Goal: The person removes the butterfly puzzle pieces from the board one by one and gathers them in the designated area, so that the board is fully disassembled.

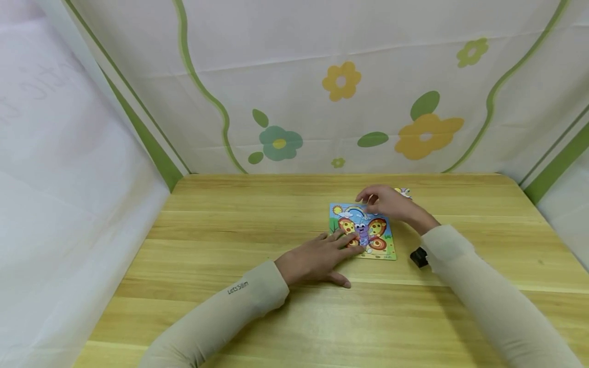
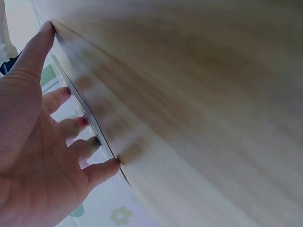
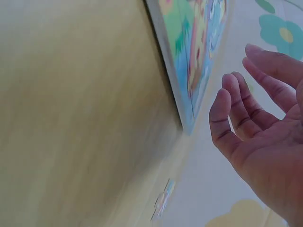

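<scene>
A square butterfly jigsaw puzzle [image 1: 378, 225] lies flat on the wooden table, its picture showing a sun, a rainbow and a purple-bodied butterfly. Across its lower left part my left hand [image 1: 317, 255] rests with fingers spread, and the thumb touches the tabletop. In the left wrist view the fingertips [image 2: 113, 163] press along the board's edge. My right hand [image 1: 386, 201] hovers over the top right corner, fingers loosely bent. From the right wrist, no piece shows between those fingers, and the hand [image 3: 265, 118] is apart from the board [image 3: 187, 71].
A small loose puzzle piece [image 1: 405, 192] lies behind the right hand, near the table's back edge. Beside the right sleeve sits a small black object [image 1: 419, 257]. White flower-printed fabric [image 1: 294, 76] hangs at the back and sides of the wooden table [image 1: 221, 225].
</scene>
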The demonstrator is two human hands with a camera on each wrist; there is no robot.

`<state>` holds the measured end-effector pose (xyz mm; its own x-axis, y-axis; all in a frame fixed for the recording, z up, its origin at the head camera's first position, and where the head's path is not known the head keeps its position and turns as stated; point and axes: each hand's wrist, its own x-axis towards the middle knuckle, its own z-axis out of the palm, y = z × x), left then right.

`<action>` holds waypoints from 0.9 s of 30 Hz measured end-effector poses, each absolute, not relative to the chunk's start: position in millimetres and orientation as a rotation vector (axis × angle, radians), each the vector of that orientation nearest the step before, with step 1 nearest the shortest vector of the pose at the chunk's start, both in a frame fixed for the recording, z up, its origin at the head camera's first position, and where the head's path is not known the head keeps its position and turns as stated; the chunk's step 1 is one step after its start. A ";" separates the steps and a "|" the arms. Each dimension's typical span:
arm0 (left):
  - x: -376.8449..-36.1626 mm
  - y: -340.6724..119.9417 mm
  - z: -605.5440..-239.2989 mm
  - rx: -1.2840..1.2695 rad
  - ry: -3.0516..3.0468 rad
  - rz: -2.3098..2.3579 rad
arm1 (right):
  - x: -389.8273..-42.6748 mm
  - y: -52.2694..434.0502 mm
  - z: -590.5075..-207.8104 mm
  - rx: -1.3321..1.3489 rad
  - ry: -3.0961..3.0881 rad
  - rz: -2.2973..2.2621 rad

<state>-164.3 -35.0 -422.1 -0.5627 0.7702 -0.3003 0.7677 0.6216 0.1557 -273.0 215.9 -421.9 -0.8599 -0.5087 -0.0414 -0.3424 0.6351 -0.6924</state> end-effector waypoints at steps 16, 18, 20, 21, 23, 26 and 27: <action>-165.7 -35.3 -421.1 1.230 2.493 -0.017 | -269.3 201.8 -429.0 -0.724 2.576 -0.950; -165.8 -35.2 -421.0 1.226 2.490 -0.010 | -269.5 201.6 -429.5 -0.744 2.565 -0.942; -165.9 -34.8 -421.3 1.222 2.487 -0.007 | -269.8 201.1 -430.1 -0.755 2.554 -0.942; -165.9 -34.7 -421.4 1.220 2.487 -0.006 | -270.0 200.9 -430.5 -0.758 2.550 -0.939; -165.8 -34.7 -421.6 1.218 2.486 -0.008 | -270.4 200.8 -431.0 -0.779 2.543 -0.937; -165.6 -34.7 -421.7 1.218 2.489 -0.014 | -271.1 200.3 -431.1 -0.803 2.531 -0.935; -165.5 -34.7 -421.5 1.217 2.489 -0.014 | -271.4 200.2 -431.1 -0.807 2.531 -0.930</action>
